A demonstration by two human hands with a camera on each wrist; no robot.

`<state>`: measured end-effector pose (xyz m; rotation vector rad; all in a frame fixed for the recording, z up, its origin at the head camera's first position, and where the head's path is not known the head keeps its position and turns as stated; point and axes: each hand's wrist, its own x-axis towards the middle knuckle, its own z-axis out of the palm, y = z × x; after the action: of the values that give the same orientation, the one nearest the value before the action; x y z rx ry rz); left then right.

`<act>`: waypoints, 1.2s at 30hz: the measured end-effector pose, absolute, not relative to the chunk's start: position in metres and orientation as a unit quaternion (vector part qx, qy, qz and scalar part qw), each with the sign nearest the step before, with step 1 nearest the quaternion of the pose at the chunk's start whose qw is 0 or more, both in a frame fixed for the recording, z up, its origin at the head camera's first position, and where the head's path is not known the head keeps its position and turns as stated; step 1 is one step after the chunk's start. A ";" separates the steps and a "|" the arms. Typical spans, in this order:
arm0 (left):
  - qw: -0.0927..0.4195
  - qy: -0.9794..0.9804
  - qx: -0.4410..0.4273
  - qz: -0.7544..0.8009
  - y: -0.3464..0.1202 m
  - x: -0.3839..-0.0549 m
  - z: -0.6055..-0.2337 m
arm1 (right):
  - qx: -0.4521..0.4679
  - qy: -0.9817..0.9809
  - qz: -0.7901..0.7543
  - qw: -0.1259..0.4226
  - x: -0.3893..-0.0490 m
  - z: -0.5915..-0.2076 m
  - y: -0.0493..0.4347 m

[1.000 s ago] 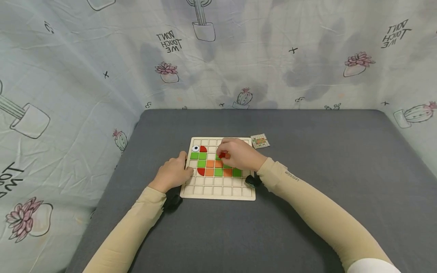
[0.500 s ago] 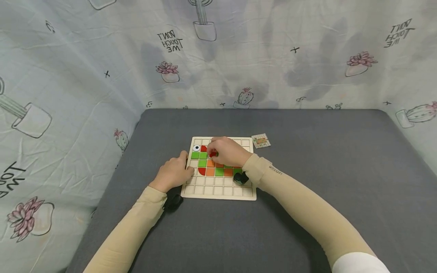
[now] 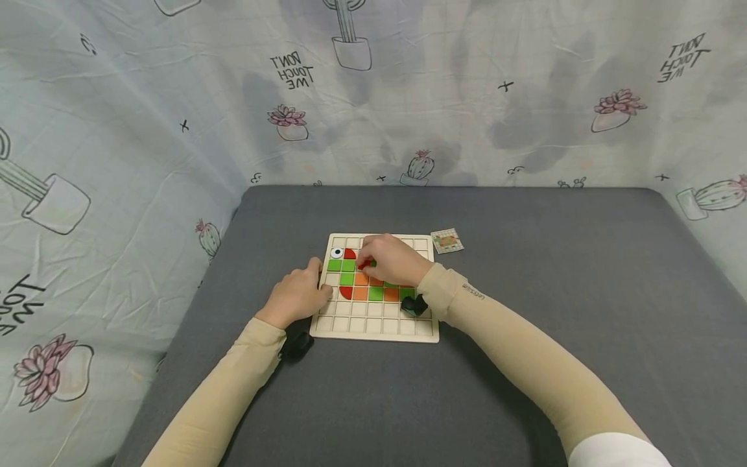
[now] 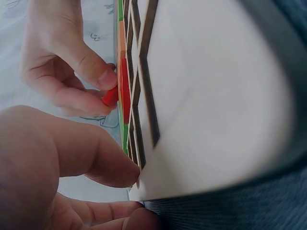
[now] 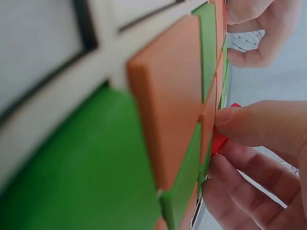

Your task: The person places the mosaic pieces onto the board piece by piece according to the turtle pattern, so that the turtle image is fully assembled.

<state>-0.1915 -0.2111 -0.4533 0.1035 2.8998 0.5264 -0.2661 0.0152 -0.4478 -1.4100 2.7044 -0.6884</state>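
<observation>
A wooden grid board [image 3: 373, 326] lies on the grey table, with green, orange and red tiles set in its cells. A round eye tile [image 3: 336, 253] sits near its upper left corner beside a rounded red tile [image 3: 349, 253]. My left hand [image 3: 294, 295] grips the board's left edge, thumb and fingers around it in the left wrist view. My right hand [image 3: 393, 257] pinches a small red tile [image 5: 219, 142] between thumb and fingers. That tile is tilted, just above the upper middle cells. The right hand hides several cells behind it.
A small square pattern card [image 3: 447, 240] lies by the board's upper right corner. Dark wrist cameras [image 3: 414, 305] hang under both wrists, the right one over the board. A printed cloth [image 3: 467, 97] stands behind the grey table [image 3: 554, 272] and along its left side.
My right hand has moved left across the board with the red tile, then stayed almost in place over the last half second. The left hand has kept its grip on the edge.
</observation>
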 end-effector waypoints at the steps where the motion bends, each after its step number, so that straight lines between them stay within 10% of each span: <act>1: 0.096 0.979 0.035 0.178 -0.211 -0.191 -0.454 | -0.454 0.863 -0.220 0.007 -0.266 -0.448 0.015; 36: 0.095 0.979 0.036 0.178 -0.210 -0.189 -0.452 | -0.404 0.877 -0.262 0.000 -0.241 -0.427 0.061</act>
<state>-0.1890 -0.2100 -0.4520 0.1052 2.9012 0.5272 -0.2406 0.0606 -0.4274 -1.2690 2.7543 -0.8220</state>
